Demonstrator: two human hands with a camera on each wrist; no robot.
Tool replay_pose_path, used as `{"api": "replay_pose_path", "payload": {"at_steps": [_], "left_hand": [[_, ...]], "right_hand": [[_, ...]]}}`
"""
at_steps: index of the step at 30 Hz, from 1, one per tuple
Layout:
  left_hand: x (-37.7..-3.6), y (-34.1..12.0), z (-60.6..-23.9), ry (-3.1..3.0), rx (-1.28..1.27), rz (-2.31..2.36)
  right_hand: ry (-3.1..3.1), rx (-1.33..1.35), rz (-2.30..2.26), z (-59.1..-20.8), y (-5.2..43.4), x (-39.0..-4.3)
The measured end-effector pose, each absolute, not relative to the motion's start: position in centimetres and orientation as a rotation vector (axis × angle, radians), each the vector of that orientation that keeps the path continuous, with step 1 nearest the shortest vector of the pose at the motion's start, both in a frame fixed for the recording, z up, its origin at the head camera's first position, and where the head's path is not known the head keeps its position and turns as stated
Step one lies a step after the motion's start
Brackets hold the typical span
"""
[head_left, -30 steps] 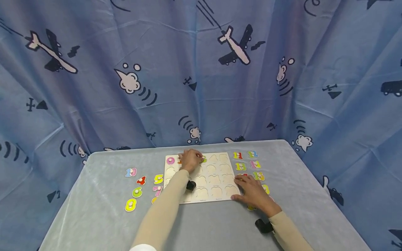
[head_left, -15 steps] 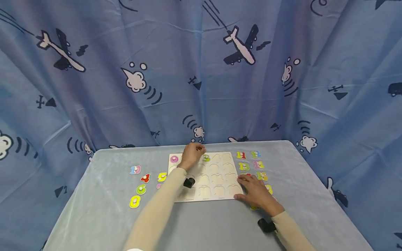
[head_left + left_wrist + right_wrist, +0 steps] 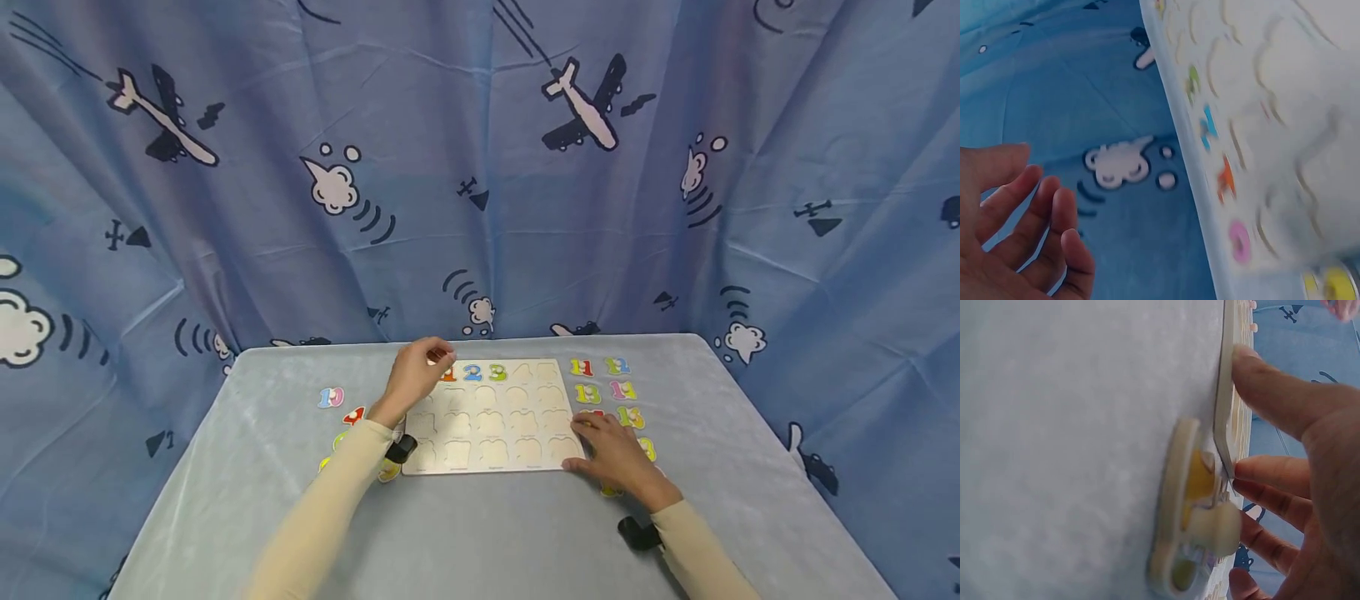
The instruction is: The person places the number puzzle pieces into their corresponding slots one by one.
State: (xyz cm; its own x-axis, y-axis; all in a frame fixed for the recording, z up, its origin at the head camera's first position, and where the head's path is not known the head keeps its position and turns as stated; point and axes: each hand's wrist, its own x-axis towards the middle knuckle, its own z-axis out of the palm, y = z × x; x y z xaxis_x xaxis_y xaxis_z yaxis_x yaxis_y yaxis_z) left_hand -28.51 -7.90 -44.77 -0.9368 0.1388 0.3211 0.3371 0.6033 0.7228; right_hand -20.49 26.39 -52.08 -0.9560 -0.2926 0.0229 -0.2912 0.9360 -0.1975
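The board point(image 3: 491, 417) was steadied at its right edge by the flat-fingered right hand point(image 3: 617, 454); the left hand point(image 3: 414, 377) was held slack-fingered and empty above its far-left corner.

Backdrop: you face a blue curtain point(image 3: 480, 167) hanging in soft folds, filling the whole view behind and on both sides.
Print: it shows airplanes point(image 3: 585, 104), puffy clouds point(image 3: 333, 187) and curved dashes.
Furniture: your table point(image 3: 480, 533) wears a pale grey-blue cloth with rounded far corners.
Light: even, with soft shadows.
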Motion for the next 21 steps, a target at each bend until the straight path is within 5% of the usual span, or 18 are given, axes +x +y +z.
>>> {"api": "replay_pose_path", "payload": {"at_steps": [21], "left_hand": [[-25.3, -20.3, -48.5, -2.743, -0.122, -1.206]], "right_hand": [[3.111, -0.507, -0.362, -52.1, 26.4, -20.5]]}}
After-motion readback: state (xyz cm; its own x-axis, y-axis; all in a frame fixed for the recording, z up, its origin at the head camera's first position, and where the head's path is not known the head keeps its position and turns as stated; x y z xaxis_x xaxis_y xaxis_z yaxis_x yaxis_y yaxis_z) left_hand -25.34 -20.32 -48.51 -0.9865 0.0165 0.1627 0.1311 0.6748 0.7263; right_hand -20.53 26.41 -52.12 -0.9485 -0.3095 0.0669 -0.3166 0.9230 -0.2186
